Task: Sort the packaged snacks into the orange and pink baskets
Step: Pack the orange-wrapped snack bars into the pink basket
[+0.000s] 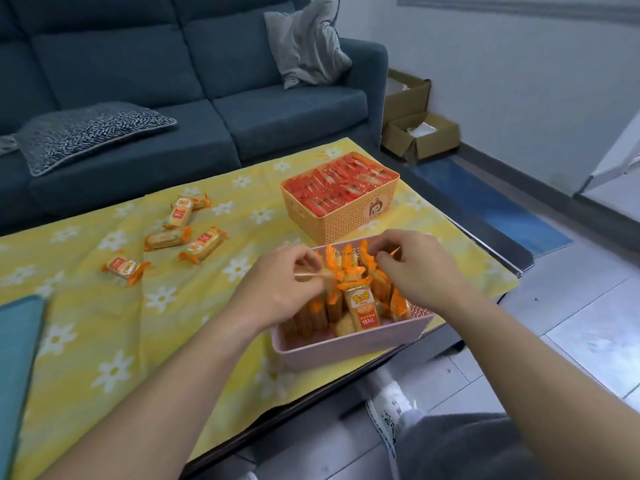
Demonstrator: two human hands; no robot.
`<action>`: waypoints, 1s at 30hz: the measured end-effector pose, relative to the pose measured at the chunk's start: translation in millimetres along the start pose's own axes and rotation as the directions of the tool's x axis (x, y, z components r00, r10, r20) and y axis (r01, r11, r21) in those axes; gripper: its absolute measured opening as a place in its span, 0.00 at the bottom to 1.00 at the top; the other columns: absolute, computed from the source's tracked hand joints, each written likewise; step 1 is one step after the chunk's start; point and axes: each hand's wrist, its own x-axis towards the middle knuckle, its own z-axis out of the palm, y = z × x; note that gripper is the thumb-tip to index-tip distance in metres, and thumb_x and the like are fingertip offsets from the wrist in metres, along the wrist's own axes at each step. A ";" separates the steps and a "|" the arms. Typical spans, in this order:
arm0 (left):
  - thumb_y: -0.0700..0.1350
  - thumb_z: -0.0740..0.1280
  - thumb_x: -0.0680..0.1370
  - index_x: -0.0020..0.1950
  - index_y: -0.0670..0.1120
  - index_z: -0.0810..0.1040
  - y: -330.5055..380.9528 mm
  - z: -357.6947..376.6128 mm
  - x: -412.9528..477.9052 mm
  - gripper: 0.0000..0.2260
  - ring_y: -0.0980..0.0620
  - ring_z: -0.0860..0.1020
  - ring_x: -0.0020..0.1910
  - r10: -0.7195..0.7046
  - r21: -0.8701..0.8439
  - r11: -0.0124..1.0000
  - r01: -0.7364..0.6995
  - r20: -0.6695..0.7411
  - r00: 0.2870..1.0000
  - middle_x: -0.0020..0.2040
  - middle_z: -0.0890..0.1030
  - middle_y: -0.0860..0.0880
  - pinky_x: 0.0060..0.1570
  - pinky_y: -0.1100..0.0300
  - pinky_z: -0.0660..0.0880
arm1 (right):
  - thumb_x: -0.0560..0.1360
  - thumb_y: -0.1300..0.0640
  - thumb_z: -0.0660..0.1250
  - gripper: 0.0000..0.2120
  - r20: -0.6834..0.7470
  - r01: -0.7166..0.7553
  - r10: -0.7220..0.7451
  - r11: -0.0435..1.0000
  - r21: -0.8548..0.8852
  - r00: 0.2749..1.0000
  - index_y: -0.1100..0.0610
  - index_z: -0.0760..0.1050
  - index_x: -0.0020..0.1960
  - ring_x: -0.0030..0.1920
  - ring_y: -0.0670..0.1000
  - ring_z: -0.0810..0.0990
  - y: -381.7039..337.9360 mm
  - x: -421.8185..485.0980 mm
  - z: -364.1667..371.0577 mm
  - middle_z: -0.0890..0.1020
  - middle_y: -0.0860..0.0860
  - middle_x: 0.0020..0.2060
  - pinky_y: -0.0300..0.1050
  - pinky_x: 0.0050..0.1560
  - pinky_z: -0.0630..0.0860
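The pink basket (349, 344) sits at the table's near right edge, packed with several upright orange-ended cookie packets (360, 306). My left hand (280, 285) pinches the crimped top of a packet at the basket's left side. Over the basket's far right, my right hand (415, 268) pinches an orange packet end. Behind them the orange basket (346, 220) is full of red snack packets (339, 183). Several loose orange cookie packets (183, 233) lie on the cloth to the left.
A yellow flowered cloth (104, 323) covers the low table, with a teal item (17, 341) at the near left. A blue sofa (173, 81) with cushions stands behind. Cardboard boxes (419, 133) sit on the floor at right. My knee (467, 445) is below the table edge.
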 end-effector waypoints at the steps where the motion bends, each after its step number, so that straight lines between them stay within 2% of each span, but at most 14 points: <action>1: 0.54 0.70 0.66 0.43 0.56 0.80 -2.3 -2.5 -1.0 0.08 0.58 0.79 0.44 -0.015 0.021 1.000 0.015 0.013 1.000 0.44 0.82 0.58 0.45 0.60 0.74 | 0.80 0.60 0.63 0.10 0.026 0.016 -0.015 1.000 -0.018 1.000 0.49 0.82 0.53 0.43 0.45 0.81 0.5 1.8 2.4 0.84 0.46 0.47 0.41 0.42 0.77; 3: 0.54 0.68 0.62 0.42 0.56 0.81 -5.9 -7.8 -2.4 0.10 0.58 0.79 0.43 -0.039 0.009 0.999 0.039 0.011 0.999 0.43 0.83 0.58 0.45 0.60 0.75 | 0.79 0.59 0.63 0.11 0.070 0.049 -0.046 0.998 -0.045 0.997 0.50 0.82 0.55 0.44 0.45 0.80 2.2 5.5 4.9 0.84 0.46 0.48 0.41 0.46 0.76; 6: 0.56 0.72 0.60 0.46 0.57 0.81 -8.0 -14.7 -5.8 0.15 0.58 0.80 0.42 -0.020 -0.087 0.996 0.028 0.090 0.996 0.45 0.83 0.58 0.46 0.59 0.77 | 0.77 0.58 0.65 0.11 0.127 0.094 -0.080 0.990 -0.108 0.989 0.48 0.81 0.55 0.44 0.43 0.77 3.5 9.7 7.1 0.82 0.45 0.48 0.40 0.46 0.72; 8: 0.48 0.76 0.64 0.49 0.57 0.81 -7.4 -19.1 -8.1 0.15 0.53 0.80 0.43 0.010 -0.139 0.990 0.018 0.199 0.980 0.47 0.83 0.57 0.46 0.56 0.77 | 0.78 0.58 0.64 0.11 0.136 0.100 -0.086 0.991 -0.094 0.987 0.49 0.81 0.56 0.44 0.43 0.77 1.5 11.4 8.3 0.81 0.44 0.46 0.39 0.46 0.71; 10: 0.39 0.77 0.68 0.53 0.55 0.81 -8.3 -23.9 -9.7 0.17 0.51 0.81 0.45 0.031 -0.160 0.987 0.014 0.278 0.960 0.49 0.84 0.54 0.44 0.59 0.78 | 0.79 0.59 0.62 0.12 0.125 0.100 -0.089 0.991 -0.085 0.988 0.49 0.81 0.57 0.44 0.44 0.78 -1.9 11.1 9.5 0.82 0.44 0.46 0.40 0.45 0.73; 12: 0.38 0.77 0.70 0.56 0.54 0.80 -9.3 -30.0 -9.9 0.18 0.50 0.82 0.47 0.023 -0.164 0.986 0.027 0.295 0.955 0.51 0.84 0.53 0.42 0.62 0.78 | 0.79 0.60 0.62 0.12 0.141 0.107 -0.093 0.990 -0.097 0.986 0.49 0.81 0.57 0.45 0.45 0.78 -4.9 10.3 11.4 0.84 0.46 0.44 0.39 0.49 0.72; 14: 0.42 0.78 0.72 0.57 0.55 0.80 -12.2 -36.2 -9.5 0.17 0.52 0.82 0.47 0.006 -0.157 0.987 0.034 0.245 0.970 0.52 0.83 0.54 0.45 0.61 0.80 | 0.78 0.60 0.63 0.12 0.166 0.130 -0.110 0.985 -0.114 0.980 0.49 0.81 0.56 0.46 0.45 0.78 -7.6 8.7 13.2 0.84 0.47 0.43 0.38 0.57 0.67; 16: 0.44 0.76 0.73 0.54 0.56 0.81 -16.6 -40.0 -8.4 0.12 0.53 0.82 0.46 0.006 -0.108 0.994 0.009 0.141 0.990 0.50 0.83 0.55 0.47 0.59 0.80 | 0.77 0.59 0.64 0.11 0.175 0.147 -0.124 0.981 -0.126 0.977 0.48 0.82 0.54 0.47 0.47 0.78 -9.1 8.2 15.6 0.83 0.45 0.43 0.43 0.59 0.70; 18: 0.42 0.74 0.74 0.49 0.55 0.82 -19.7 -39.4 -7.3 0.09 0.54 0.81 0.41 0.019 -0.053 0.998 -0.015 0.076 0.997 0.46 0.84 0.55 0.43 0.60 0.78 | 0.75 0.56 0.66 0.08 0.176 0.135 -0.101 0.972 -0.193 0.979 0.46 0.80 0.51 0.51 0.50 0.77 -9.1 8.3 16.8 0.82 0.44 0.42 0.49 0.55 0.78; 20: 0.42 0.74 0.73 0.45 0.55 0.83 -19.0 -33.3 -9.4 0.07 0.56 0.79 0.36 0.057 0.026 0.998 -0.061 0.110 0.992 0.41 0.83 0.55 0.39 0.62 0.76 | 0.74 0.51 0.69 0.05 0.218 0.110 -0.039 0.939 -0.325 0.975 0.45 0.77 0.50 0.54 0.51 0.78 -10.3 7.5 17.0 0.81 0.45 0.44 0.51 0.49 0.81; 21: 0.43 0.74 0.73 0.44 0.55 0.83 -17.3 -27.2 -11.0 0.06 0.58 0.78 0.36 0.087 0.075 0.992 -0.100 0.154 0.984 0.41 0.83 0.56 0.39 0.62 0.74 | 0.74 0.49 0.70 0.07 0.251 0.099 -0.002 0.921 -0.376 0.968 0.46 0.77 0.51 0.53 0.52 0.79 -10.8 6.9 17.8 0.81 0.45 0.46 0.51 0.49 0.81; 23: 0.49 0.73 0.75 0.47 0.55 0.83 -12.4 -13.4 -16.0 0.03 0.61 0.78 0.39 0.115 0.181 0.970 -0.161 0.244 0.963 0.44 0.83 0.57 0.42 0.60 0.75 | 0.73 0.48 0.71 0.13 0.297 0.096 0.045 0.892 -0.441 0.954 0.47 0.77 0.56 0.52 0.53 0.80 -12.6 5.0 21.2 0.80 0.47 0.51 0.51 0.50 0.80; 26: 0.58 0.70 0.76 0.54 0.57 0.81 -6.0 6.5 -22.1 0.09 0.55 0.78 0.49 0.114 0.359 0.905 -0.226 0.309 0.944 0.50 0.82 0.57 0.47 0.56 0.77 | 0.72 0.51 0.73 0.16 0.325 0.106 0.073 0.858 -0.502 0.943 0.47 0.76 0.58 0.54 0.54 0.80 -10.7 5.6 24.1 0.80 0.48 0.53 0.53 0.51 0.80; 30: 0.55 0.70 0.77 0.61 0.59 0.79 -5.4 13.7 -24.7 0.12 0.50 0.79 0.56 0.112 0.428 0.867 -0.256 0.334 0.936 0.56 0.82 0.56 0.51 0.55 0.77 | 0.73 0.53 0.76 0.16 0.377 0.135 0.073 0.857 -0.497 0.924 0.50 0.79 0.59 0.51 0.53 0.79 -8.5 8.4 20.9 0.79 0.47 0.47 0.51 0.52 0.80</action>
